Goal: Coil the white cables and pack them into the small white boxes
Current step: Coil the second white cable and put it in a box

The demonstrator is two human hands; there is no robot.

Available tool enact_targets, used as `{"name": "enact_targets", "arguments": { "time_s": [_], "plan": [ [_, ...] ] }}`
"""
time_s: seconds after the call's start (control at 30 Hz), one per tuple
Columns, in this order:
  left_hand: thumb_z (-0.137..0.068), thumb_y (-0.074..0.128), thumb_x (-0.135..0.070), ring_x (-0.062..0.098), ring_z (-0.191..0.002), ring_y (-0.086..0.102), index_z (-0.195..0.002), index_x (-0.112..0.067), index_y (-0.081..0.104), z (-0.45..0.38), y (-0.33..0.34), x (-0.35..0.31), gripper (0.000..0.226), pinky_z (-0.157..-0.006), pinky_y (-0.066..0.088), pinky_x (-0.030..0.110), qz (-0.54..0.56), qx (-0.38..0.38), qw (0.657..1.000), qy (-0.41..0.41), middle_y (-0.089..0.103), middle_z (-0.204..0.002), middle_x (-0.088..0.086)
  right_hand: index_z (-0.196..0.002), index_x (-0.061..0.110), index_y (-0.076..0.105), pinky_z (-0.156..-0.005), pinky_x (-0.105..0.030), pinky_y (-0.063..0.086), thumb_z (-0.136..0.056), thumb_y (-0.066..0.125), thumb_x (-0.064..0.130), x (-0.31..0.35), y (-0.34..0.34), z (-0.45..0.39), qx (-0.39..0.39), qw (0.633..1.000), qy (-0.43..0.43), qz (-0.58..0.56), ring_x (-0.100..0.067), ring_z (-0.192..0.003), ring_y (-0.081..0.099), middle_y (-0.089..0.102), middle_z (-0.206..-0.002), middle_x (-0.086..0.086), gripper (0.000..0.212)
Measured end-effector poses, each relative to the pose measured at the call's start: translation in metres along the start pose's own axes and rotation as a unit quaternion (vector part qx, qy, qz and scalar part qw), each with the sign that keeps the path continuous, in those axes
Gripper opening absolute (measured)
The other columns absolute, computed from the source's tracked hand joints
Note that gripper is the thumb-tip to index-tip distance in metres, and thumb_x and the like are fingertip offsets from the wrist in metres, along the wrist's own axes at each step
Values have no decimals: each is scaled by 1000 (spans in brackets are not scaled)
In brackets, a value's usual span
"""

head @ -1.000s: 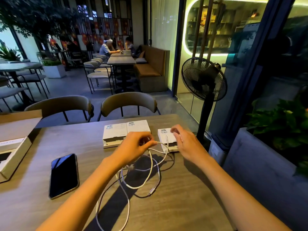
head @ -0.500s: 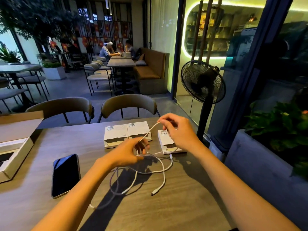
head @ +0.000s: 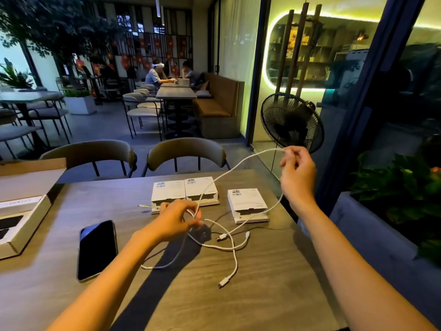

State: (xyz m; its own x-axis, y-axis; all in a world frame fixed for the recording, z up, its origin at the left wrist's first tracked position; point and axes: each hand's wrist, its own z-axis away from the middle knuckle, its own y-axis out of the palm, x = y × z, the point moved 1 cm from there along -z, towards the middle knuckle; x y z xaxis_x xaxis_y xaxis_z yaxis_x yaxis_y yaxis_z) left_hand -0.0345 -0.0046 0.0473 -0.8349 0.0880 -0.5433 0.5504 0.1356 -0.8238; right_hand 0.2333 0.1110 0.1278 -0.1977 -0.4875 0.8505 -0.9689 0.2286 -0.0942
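At centre frame, above a wooden café table (head: 274, 295), a person's right hand (head: 298, 173) pinches a white cable (head: 238, 166) high at the right of the frame, while the left hand (head: 176, 218) — lower, near the middle — has its fingers curled round the same cable close to the tabletop. Further white cable lies in loose, crossing loops (head: 229, 247) on the table just below the left hand, its plug ends free. Two small white boxes (head: 185, 191) sit side by side above the left hand; a third box (head: 247, 203) lies to their right, with the raised cable's slack draped across its front edge. A dark phone (head: 96, 249) rests at lower left. The risks appear twofold — the lifted strand seems to pass through the tangle, so a further pull may well cinch the loops into a knot, and the draped slack could drag the right-hand box toward the table's edge
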Motion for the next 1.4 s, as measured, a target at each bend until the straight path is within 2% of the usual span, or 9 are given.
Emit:
{"name": "enact_targets", "arguments": {
  "time_s": [0.23, 0.37, 0.5, 0.73, 0.83, 0.97, 1.13, 1.27, 1.4],
  "plan": [
    [-99, 57, -16, 0, -81, 67, -126, -19, 64, -5, -20, -36, 29, -76, 59, 22, 131, -119, 983, 41, 71, -93, -5, -160, 20, 22, -115, -47, 32, -100, 61, 26, -5, 13, 29, 239, 829, -27, 505, -35, -143, 35, 36, -157, -15, 72],
    [-99, 56, -19, -7, -75, 63, -130, -23, 62, -4, -28, -60, 32, -64, 50, 12, 102, -111, 982, 113, 68, -88, -10, -161, 37, -4, -124, -46, 17, -96, 68, 26, 19, 35, 57, 290, 827, -252, 411, -25, -156, 11, 11, -169, -5, 97],
    [-98, 57, -26, 0, -70, 64, -117, -23, 70, -2, -33, -73, 24, -62, 50, 15, 131, -141, 970, 147, 68, -79, -14, -135, 29, 58, -100, -35, 51, -105, 53, 22, 28, 49, 64, 406, 869, -207, 191, -12, -113, 59, 64, -123, 3, 32],
    [-94, 53, -42, 12, -70, 65, -94, -22, 71, -3, -37, -42, 28, -70, 55, 27, 225, -152, 961, 48, 67, -71, -7, -98, 18, 70, -48, -17, 31, -109, 44, 25, 30, 17, 22, 132, 987, -93, 26, -4, -48, 42, 51, -61, 10, 28],
    [-97, 53, -38, 15, -73, 65, -91, -21, 71, -3, -32, -29, 26, -75, 58, 33, 231, -141, 962, 28, 68, -79, 1, -99, 20, 72, -55, -30, 34, -109, 41, 31, 20, -2, 2, 17, 1000, -10, 14, -11, -52, 43, 48, -58, 10, 34],
    [-101, 51, -37, 6, -51, 48, -92, -15, 70, -6, -26, -46, 31, -50, 44, 19, 288, -159, 944, 1, 52, -58, -6, -139, 9, 56, -71, -36, 48, -107, 47, 23, 6, -2, 10, 163, 930, 38, 327, -29, -98, 66, 65, -106, -14, 37],
    [-101, 51, -40, 1, -47, 43, -95, -16, 74, -10, -23, -75, 33, -45, 37, 13, 271, -103, 956, 34, 50, -52, -12, -163, 30, -2, -122, -49, 22, -99, 62, 35, 13, 26, 46, 266, 845, -163, 434, -30, -154, 18, 19, -166, -10, 91],
    [-99, 49, -44, 9, -48, 37, -100, -11, 71, -9, -25, -90, 39, -46, 33, 18, 354, -31, 934, 36, 41, -55, -3, -133, 23, 61, -111, -42, 36, -106, 48, 25, 11, 38, 48, 302, 867, -231, 321, -25, -131, 48, 59, -134, -5, 30],
    [-104, 40, -39, 13, -55, 49, -95, -11, 63, 0, -34, -89, 38, -62, 50, 27, 438, 112, 891, 31, 45, -63, 0, -90, 16, 61, -67, -31, 44, -108, 43, 17, 9, 38, 43, 241, 933, -164, 213, -24, -80, 59, 62, -86, -6, 25]
  ]
}}
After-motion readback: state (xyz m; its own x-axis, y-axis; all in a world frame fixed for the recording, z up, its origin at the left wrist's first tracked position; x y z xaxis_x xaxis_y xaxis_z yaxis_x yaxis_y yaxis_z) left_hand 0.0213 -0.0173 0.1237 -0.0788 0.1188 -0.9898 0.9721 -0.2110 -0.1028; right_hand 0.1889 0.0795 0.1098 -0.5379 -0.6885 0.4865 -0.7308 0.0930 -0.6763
